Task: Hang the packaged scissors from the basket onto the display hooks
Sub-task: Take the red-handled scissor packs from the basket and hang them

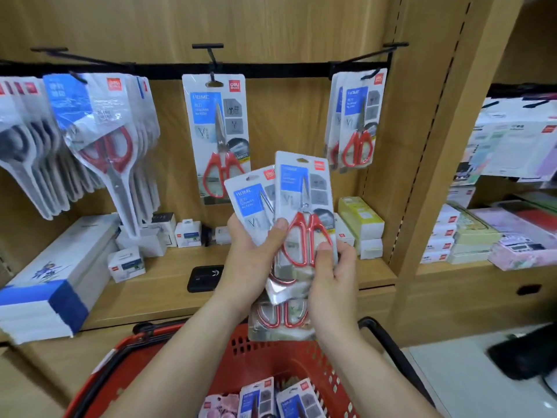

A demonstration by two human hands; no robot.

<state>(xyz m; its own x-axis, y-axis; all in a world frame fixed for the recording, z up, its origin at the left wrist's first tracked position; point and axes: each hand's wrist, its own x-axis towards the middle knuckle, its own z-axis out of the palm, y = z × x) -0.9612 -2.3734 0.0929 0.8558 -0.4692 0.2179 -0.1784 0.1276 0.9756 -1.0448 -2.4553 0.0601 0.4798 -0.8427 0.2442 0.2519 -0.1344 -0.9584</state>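
Red-handled scissors packs (304, 188) fan out mid-frame; left hand (256, 260) and right hand (334, 279) each grip them, thumbs pinching, above the basket (259, 360).

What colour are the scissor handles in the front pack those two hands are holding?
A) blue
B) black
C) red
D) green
C: in the bunch of packs that the left hand and right hand grip, the front pack shows red handles.

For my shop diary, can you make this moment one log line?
left hand: holds packs of red-handled scissors | right hand: pinches front pack | red plastic basket: more packs inside | middle black hook: one pack hanging
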